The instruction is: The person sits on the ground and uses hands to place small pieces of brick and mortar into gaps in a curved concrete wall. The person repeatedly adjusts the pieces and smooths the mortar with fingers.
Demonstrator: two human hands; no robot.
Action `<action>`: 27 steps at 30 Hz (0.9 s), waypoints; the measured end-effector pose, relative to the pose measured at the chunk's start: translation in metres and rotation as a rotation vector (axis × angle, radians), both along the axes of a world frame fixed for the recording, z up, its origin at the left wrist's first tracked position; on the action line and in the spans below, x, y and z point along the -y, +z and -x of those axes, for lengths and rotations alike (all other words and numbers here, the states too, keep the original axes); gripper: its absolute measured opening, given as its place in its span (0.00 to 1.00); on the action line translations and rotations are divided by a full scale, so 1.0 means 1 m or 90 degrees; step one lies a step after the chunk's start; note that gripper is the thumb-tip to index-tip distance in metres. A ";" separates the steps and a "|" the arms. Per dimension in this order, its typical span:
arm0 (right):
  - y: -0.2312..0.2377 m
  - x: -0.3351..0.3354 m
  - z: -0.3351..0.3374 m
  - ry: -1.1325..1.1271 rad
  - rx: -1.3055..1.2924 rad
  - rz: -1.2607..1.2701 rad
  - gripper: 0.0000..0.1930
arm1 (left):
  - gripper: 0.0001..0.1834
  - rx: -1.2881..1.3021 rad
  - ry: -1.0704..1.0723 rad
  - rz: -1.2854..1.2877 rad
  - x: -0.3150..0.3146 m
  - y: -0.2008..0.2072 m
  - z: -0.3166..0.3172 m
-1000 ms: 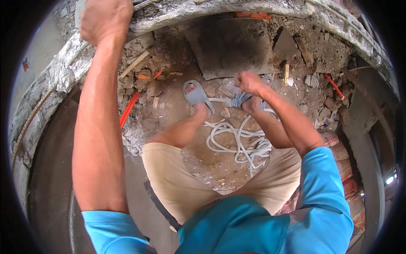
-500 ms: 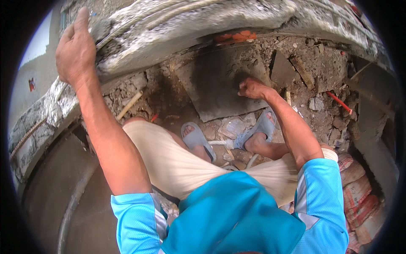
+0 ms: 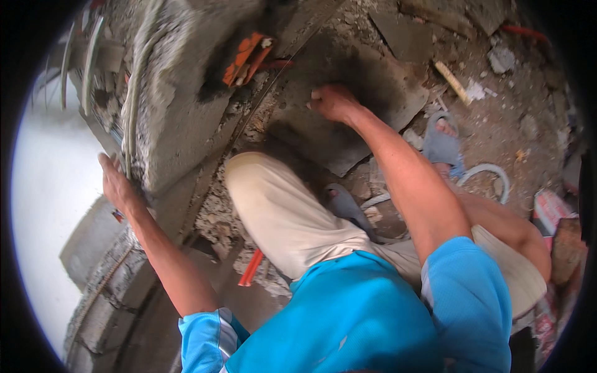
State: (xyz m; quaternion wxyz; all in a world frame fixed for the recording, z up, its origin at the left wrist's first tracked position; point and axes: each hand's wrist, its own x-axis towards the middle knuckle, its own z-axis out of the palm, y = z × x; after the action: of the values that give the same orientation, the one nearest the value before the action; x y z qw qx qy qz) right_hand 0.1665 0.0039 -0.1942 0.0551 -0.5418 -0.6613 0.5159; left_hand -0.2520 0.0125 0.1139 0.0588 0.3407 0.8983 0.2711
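My left hand reaches up on the left and grips the rough edge of a broken concrete wall, beside grey cables running along it. My right hand is closed in a fist and presses on a flat dark grey slab lying in the rubble; nothing shows in the fist. My bent knee in beige shorts sits between the two arms. Grey sandals are on my feet below the slab.
Orange brick pieces stick out of the wall's top. An orange pipe lies in the debris by the wall's foot. A white cord loops at the right, near stacked bricks. Rubble and stones cover the ground.
My right hand has left the white cord by the sandals and gone up onto the grey slab. The view has swung and tilted left. The left hand stays on the wall edge.
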 end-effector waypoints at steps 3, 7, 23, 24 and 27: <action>-0.005 0.029 0.008 -0.301 -0.153 0.125 0.16 | 0.47 0.047 -0.010 0.008 0.002 -0.002 0.014; -0.006 0.088 -0.015 -0.429 -0.236 0.178 0.15 | 0.47 0.039 -0.043 -0.033 0.008 -0.002 0.010; -0.037 0.130 -0.138 -0.485 -0.285 0.209 0.14 | 0.30 0.091 0.012 -0.011 0.006 0.006 0.017; -0.032 0.130 -0.130 -0.472 -0.275 0.212 0.14 | 0.30 0.085 0.011 0.000 0.006 0.009 0.015; -0.031 0.127 -0.114 -0.456 -0.255 0.193 0.14 | 0.25 0.105 -0.017 -0.052 0.006 -0.003 0.018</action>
State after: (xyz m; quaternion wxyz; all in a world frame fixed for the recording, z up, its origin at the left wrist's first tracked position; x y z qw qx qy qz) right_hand 0.2804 -0.1232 -0.2250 0.2773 -0.6284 -0.3244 0.6504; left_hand -0.2701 0.0067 0.1107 0.1218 0.3312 0.8740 0.3340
